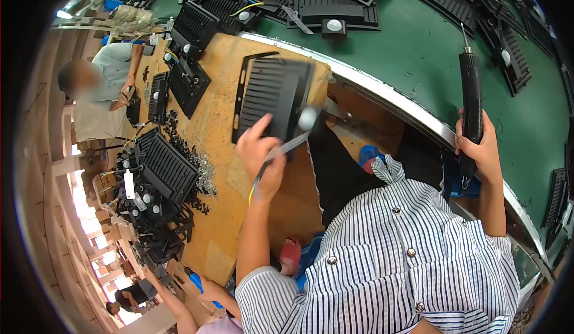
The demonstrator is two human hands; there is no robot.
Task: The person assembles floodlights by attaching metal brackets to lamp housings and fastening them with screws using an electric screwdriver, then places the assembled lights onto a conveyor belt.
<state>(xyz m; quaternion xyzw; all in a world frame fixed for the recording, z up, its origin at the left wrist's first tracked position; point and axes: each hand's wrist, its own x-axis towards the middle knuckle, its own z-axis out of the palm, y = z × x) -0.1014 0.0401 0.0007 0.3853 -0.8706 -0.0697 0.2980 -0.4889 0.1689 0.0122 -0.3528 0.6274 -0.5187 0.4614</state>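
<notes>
My left hand (pixel 263 155) is at the near side of a black finned lamp housing (pixel 272 89) with a white dome sensor (pixel 307 118), over the wooden table. One finger stretches across the fins. A grey cable (pixel 290 147) ending in coloured wires crosses the hand; motion blur hides whether the fingers grip it or the housing. A thin black frame-like bracket (pixel 240 89) stands along the housing's left side. My right hand (pixel 481 146) is wrapped around a black electric screwdriver (pixel 471 95), its bit pointing away from me, above the green table's edge.
On the wooden table (pixel 221 184) lie loose screws (pixel 205 175), small black parts and more lamp housings (pixel 166 165). Further housings (pixel 335 5) rest on the green table (pixel 400 53), which has a white metal edge (pixel 359 71). A co-worker (pixel 110 74) sits at the left; another person's hand (pixel 212 289) is below.
</notes>
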